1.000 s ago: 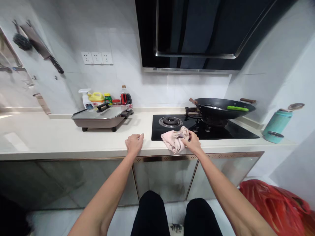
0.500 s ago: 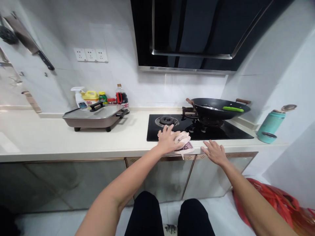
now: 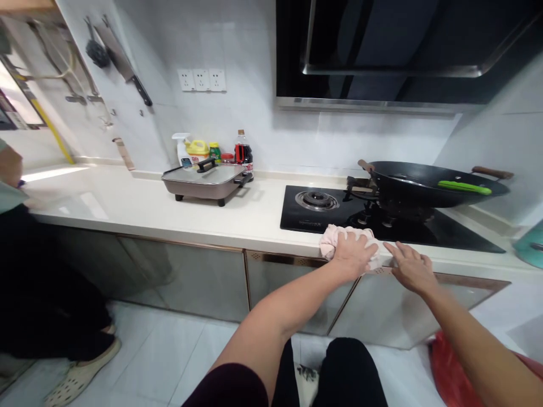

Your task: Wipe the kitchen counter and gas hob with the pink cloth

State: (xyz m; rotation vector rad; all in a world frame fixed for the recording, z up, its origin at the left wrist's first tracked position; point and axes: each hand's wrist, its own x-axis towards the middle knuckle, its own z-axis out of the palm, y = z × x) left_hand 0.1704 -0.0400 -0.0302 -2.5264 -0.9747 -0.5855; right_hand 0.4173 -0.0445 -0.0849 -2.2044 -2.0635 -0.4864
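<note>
My left hand [image 3: 353,257] is closed over a crumpled pale pink cloth [image 3: 329,241], pressing it on the front edge of the white countertop [image 3: 237,229]. Just behind the cloth is the black glass gas stove [image 3: 299,219]. To the right, my right hand [image 3: 411,267] rests at the counter edge with fingers stretched out, holding nothing. A black wok [image 3: 424,195] with wooden handles sits on the stove's right burner, a green-handled utensil [image 3: 464,187] lying across it.
A lidded electric pan [image 3: 199,189] stands left of the stove, with a spray bottle [image 3: 182,151] and a soy sauce bottle [image 3: 243,151] behind. A teal bottle [image 3: 530,246] is at the right. Another person [image 3: 42,282] stands at far left. A range hood [image 3: 382,51] hangs above.
My view has turned left, bringing another person into sight. My left hand now bunches the cloth at the counter's front edge, closer to my right hand, which stays open.
</note>
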